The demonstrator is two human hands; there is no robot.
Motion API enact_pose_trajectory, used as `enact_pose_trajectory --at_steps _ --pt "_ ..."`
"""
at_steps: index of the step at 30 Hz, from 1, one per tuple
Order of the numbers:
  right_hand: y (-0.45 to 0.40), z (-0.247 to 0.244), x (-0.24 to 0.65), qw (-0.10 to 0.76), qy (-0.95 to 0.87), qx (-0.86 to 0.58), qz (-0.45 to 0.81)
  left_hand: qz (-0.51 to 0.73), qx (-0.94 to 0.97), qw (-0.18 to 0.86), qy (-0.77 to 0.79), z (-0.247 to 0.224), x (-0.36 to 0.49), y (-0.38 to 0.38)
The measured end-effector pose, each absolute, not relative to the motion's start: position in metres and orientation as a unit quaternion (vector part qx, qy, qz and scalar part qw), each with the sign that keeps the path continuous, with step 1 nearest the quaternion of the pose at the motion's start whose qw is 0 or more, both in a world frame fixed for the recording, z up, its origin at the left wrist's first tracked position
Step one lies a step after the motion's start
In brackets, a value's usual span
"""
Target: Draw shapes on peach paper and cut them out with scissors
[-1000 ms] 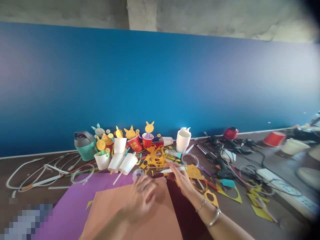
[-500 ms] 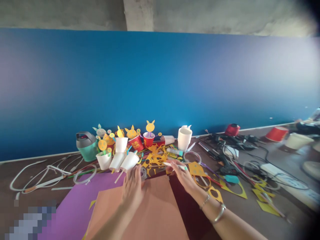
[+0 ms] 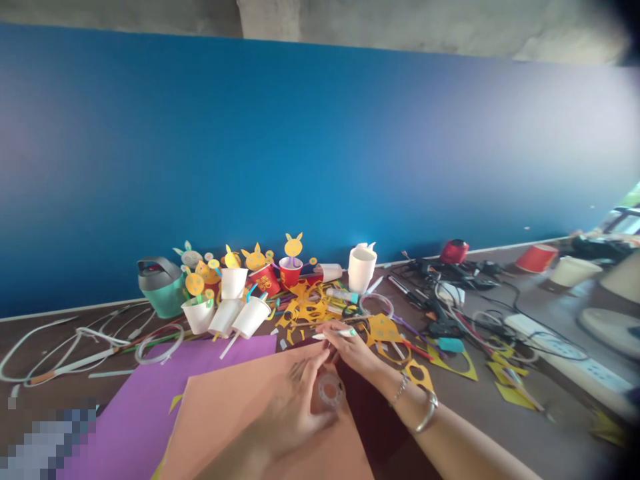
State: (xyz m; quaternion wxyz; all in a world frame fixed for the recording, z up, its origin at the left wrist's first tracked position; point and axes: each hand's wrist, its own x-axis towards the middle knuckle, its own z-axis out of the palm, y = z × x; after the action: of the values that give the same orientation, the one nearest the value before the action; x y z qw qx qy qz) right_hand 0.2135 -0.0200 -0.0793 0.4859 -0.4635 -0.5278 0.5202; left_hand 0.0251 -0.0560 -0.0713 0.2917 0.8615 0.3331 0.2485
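Note:
My left hand (image 3: 300,400) is over the orange paper (image 3: 220,407), its fingers and thumb curved around a clear roll of tape (image 3: 331,390). Close against its fingertips is my right hand (image 3: 347,347), which has a white marker (image 3: 334,335) with a green end between its fingers. Whether the right fingertips also touch the tape's loose end is too small to tell. Purple paper (image 3: 120,407) and a dark red sheet (image 3: 385,420) show beside the orange one.
Behind the hands lie yellow paper scraps (image 3: 310,307), tipped white cups (image 3: 251,317) and red cups with paper animals. A teal pot (image 3: 163,290) and cables stand left. To the right are a glue gun (image 3: 443,320), a power strip (image 3: 575,360) and more cups.
My left hand has moved right and taken hold of the clear tape roll, now over the orange paper. My right hand has come closer to it, still with the marker.

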Motion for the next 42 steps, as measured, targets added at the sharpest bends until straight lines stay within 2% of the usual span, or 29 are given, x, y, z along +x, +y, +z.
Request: enact_pose_trajectory --at_steps 9,17,20,26,34,42 --pt "-0.019 -0.082 0.214 0.493 -0.502 -0.453 0.548 0.294 0.828 0.316 0.359 -0.076 0.031 -0.051" --pt "-0.021 -0.063 0.223 0.556 -0.516 -0.48 0.442 0.321 0.84 0.21 0.384 -0.083 0.032 -0.044" --pt "-0.025 -0.06 0.224 0.526 -0.568 -0.467 0.428 0.296 0.851 0.208 0.381 -0.085 0.032 -0.04" --pt "-0.038 -0.046 0.222 0.442 -0.697 -0.464 0.322 0.283 0.849 0.203 0.397 -0.086 0.034 -0.038" --pt "-0.038 -0.039 0.23 0.407 -0.686 -0.48 0.366 0.254 0.872 0.196 0.37 -0.073 0.032 -0.044" --pt "-0.037 -0.025 0.247 0.354 -0.696 -0.477 0.404 0.294 0.87 0.185 0.351 -0.088 0.032 -0.039"
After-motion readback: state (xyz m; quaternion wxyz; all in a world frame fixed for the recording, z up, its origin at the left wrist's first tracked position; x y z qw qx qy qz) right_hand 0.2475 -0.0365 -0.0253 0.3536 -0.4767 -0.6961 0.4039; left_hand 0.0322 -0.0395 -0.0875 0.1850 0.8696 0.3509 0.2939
